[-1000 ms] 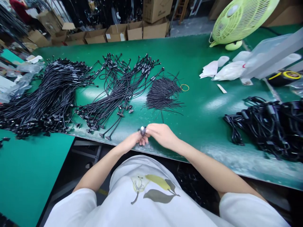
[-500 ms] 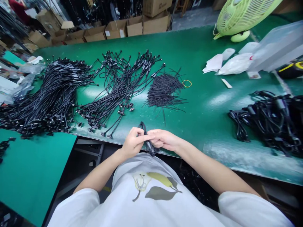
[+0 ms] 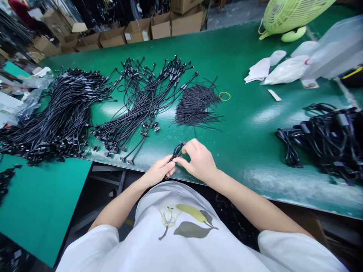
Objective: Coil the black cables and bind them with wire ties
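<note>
Your right hand (image 3: 200, 160) rose up the cable (image 3: 177, 151), grip unclear | left hand (image 3: 159, 170) holds it | strips (image 3: 194, 106) 1 o'clock, cable heap (image 3: 143, 107) 11 | bench (image 3: 244, 130) bare at 2, edge 6

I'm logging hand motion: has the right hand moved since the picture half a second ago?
Yes: the right hand has moved forward, closer to the pile of thin black strips on the table.

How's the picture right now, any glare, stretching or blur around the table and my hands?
Head view: pale glare patches on the green table, one beside the looped cables; head view: the fan looks stretched toward the corner; head view: left hand and right hand show fairly clearly, but fine detail on the cable bundle is lost.
</note>
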`<move>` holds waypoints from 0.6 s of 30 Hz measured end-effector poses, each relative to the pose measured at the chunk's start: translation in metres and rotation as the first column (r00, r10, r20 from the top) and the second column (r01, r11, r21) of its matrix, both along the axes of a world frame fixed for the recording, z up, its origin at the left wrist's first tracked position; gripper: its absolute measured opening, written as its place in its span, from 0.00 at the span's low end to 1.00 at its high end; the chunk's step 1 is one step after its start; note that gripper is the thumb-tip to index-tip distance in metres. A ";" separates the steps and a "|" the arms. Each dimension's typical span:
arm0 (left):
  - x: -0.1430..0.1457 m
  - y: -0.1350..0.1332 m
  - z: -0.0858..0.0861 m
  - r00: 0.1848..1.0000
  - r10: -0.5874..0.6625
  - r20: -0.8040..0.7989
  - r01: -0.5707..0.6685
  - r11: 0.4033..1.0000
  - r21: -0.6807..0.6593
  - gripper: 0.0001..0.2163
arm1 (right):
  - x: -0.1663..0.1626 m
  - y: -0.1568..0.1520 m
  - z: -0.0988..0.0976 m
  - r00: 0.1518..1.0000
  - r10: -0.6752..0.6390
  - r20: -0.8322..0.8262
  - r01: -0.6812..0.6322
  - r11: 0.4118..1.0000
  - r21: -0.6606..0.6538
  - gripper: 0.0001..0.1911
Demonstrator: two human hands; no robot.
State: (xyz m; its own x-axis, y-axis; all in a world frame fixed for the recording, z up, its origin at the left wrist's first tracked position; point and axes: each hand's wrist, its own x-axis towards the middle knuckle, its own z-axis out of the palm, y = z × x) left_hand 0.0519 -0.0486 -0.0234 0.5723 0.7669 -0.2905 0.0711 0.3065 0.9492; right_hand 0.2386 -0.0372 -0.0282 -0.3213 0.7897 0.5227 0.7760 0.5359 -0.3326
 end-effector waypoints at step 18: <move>0.022 0.021 -0.015 0.996 0.091 -0.013 -0.092 0.986 -0.136 0.27 | 0.035 0.001 -0.029 0.899 0.176 0.402 -0.161 0.984 -0.070 0.18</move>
State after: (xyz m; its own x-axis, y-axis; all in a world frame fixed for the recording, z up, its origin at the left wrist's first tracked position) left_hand 0.0740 -0.0280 -0.0383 0.4993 0.7688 -0.3996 0.0428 0.4388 0.8976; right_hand 0.2736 -0.0358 -0.0573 -0.6293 0.7198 0.2932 0.7466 0.6647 -0.0294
